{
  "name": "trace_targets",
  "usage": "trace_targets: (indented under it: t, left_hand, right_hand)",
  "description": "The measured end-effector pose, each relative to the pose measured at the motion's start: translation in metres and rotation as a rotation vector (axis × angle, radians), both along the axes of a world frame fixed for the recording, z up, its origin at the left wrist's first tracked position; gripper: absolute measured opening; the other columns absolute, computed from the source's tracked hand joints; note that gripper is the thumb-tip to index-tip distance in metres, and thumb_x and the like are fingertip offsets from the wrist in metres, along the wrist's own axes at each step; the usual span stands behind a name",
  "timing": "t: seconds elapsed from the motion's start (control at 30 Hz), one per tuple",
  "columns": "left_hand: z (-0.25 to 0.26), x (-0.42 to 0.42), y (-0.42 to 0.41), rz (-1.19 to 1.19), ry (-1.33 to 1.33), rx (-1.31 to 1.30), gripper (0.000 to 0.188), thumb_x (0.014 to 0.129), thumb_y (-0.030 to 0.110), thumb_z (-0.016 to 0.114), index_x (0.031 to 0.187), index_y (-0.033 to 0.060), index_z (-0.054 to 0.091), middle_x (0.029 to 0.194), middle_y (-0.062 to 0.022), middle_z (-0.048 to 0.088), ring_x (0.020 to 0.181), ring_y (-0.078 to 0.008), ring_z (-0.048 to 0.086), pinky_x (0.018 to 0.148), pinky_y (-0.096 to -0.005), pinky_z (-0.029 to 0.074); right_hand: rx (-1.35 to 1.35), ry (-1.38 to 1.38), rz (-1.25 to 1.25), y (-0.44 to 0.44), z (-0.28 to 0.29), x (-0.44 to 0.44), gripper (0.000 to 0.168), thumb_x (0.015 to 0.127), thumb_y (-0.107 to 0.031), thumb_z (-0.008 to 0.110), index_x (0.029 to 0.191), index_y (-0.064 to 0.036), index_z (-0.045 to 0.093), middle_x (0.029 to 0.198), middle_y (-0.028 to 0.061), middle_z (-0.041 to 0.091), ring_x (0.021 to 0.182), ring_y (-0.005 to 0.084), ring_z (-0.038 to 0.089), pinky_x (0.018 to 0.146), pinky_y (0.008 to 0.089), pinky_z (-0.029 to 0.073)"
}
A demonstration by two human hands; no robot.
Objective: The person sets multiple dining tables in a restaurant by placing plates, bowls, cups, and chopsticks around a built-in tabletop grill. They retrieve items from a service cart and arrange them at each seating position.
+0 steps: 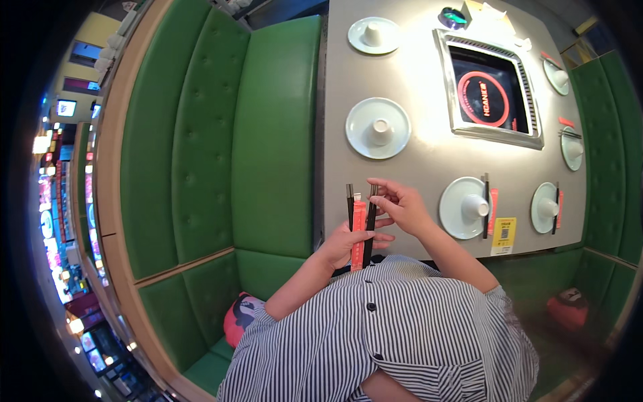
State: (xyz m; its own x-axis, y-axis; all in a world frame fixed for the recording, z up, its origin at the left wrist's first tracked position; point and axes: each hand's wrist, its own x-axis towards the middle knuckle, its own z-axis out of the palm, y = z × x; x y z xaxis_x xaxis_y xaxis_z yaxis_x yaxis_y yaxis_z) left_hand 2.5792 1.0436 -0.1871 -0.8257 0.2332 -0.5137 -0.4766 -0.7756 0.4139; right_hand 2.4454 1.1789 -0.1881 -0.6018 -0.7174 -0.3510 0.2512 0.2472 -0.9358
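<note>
My left hand (342,245) grips a bundle of black chopsticks (370,216) with metallic-looking upper ends, along with narrow red paper packets (358,233). One pale packet tip shows among them. At the upper end of the chopsticks on the bundle's right side, my right hand (408,206) pinches with thumb and forefinger, its other fingers spread. Both hands are just over the near left edge of the grey table (427,166). Beyond them, a pale plate (359,143) carries an upturned white cup (382,131).
Right of my hands stands a plate (452,223) with a cup, chopsticks (486,206) and a red packet (494,211), near a yellow card (504,236). A square metal-framed cooktop (495,95) is set into the table. Green padded benches (276,140) flank it.
</note>
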Motion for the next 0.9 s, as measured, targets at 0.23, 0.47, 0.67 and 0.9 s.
trace_targets:
  t: [0.23,0.47,0.67,0.9]
  left_hand:
    - [-0.004,0.020,-0.058,-0.084,0.003,0.052,0.057,0.093,0.002,0.053,0.145,-0.0020,0.029,0.138,-0.0272,0.047,0.112,-0.0368,0.062,0.094,-0.0436,0.054]
    - [-0.019,0.048,-0.092,-0.004,-0.102,-0.055,0.064,0.092,0.006,0.056,0.147,-0.0024,0.026,0.136,-0.0283,0.048,0.109,-0.0351,0.063,0.093,-0.0427,0.054]
    - [-0.018,0.060,-0.112,0.047,-0.150,-0.137,0.063,0.091,0.005,0.055,0.147,-0.0022,0.027,0.137,-0.0278,0.048,0.107,-0.0328,0.065,0.093,-0.0415,0.055]
    - [-0.033,0.074,-0.113,0.152,-0.224,-0.239,0.052,0.089,0.002,0.056,0.139,-0.0035,0.039,0.124,-0.0202,0.057,0.099,-0.0266,0.065,0.090,-0.0385,0.054]
  right_hand:
    - [-0.061,-0.023,-0.185,-0.040,-0.005,0.005,0.038,0.092,-0.007,0.061,0.130,-0.011,0.060,0.084,-0.0004,0.060,0.072,0.0085,0.059,0.067,0.0245,0.055]
    - [-0.035,-0.098,-0.916,-0.010,-0.069,-0.044,0.034,0.092,-0.004,0.060,0.126,-0.002,0.060,0.078,0.0009,0.057,0.067,0.0076,0.058,0.064,0.0225,0.053]
    - [0.078,-0.004,-1.206,-0.037,-0.163,-0.081,0.033,0.089,0.002,0.061,0.122,0.002,0.061,0.078,0.0034,0.056,0.065,0.0105,0.062,0.058,0.0232,0.056]
    - [0.139,0.082,-1.244,-0.067,-0.177,-0.086,0.031,0.089,-0.001,0.062,0.120,0.002,0.062,0.081,0.0058,0.060,0.064,0.0118,0.064,0.057,0.0243,0.056]
